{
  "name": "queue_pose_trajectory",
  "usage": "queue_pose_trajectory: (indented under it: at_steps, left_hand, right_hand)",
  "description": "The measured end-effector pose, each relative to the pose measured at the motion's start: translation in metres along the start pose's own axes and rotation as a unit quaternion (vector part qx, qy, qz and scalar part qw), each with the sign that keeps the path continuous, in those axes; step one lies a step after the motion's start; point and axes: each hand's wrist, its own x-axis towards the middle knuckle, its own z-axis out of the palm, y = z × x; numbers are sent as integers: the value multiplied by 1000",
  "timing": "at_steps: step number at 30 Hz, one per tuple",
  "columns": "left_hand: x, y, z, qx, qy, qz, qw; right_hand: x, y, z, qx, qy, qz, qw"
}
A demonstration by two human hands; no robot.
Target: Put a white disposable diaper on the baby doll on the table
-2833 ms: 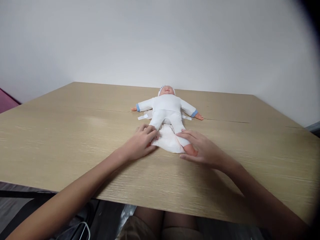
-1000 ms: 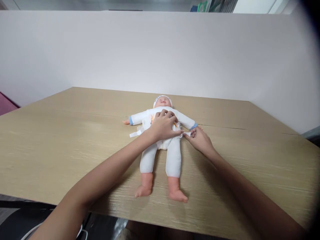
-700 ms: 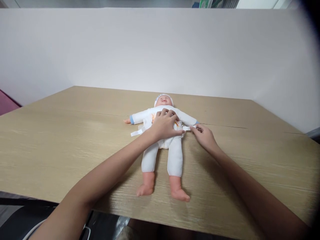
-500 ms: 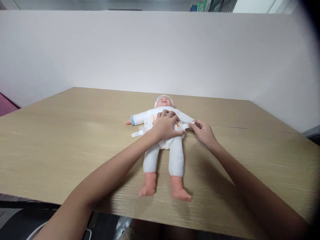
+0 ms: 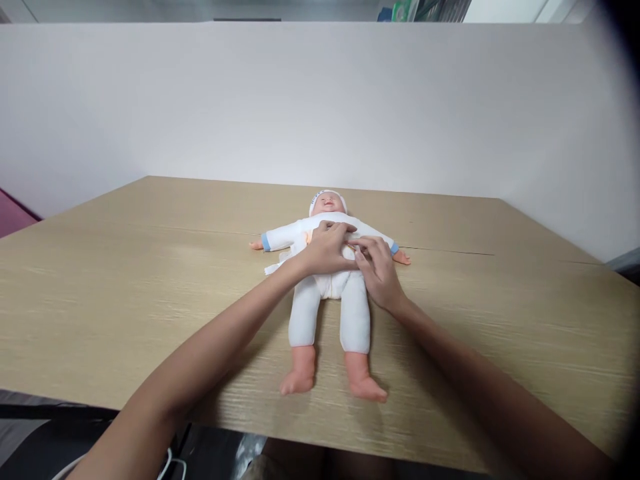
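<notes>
While both hands press flat, ungripping, on the doll, bare table surrounds it.

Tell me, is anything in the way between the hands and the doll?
Nothing visible is. The left hand lies flat on the belly of the doll, over the diaper. The right hand touches the doll's waist right beside it. The doll lies on its back on the table.

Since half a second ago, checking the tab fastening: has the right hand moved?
Yes. The right hand has moved left, from beside the doll onto its belly, meeting the left hand.
</notes>
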Motion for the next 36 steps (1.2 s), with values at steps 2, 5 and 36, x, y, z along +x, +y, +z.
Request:
queue_pose_trajectory:
  at_steps: [2,5,36]
  left_hand:
    - [-4,-7,-9,-104,5,8,995]
    - [-21,-26,-20,-237,48,14,970]
    - [-53,-53,-30,-334,104,-153,924]
  right_hand:
    - [-12,-2,-5,-47,-37,-47,997]
    - [-19,-1,-11,-82,-75,-60,992]
    - [80,-55,44,-223,-227,132,939]
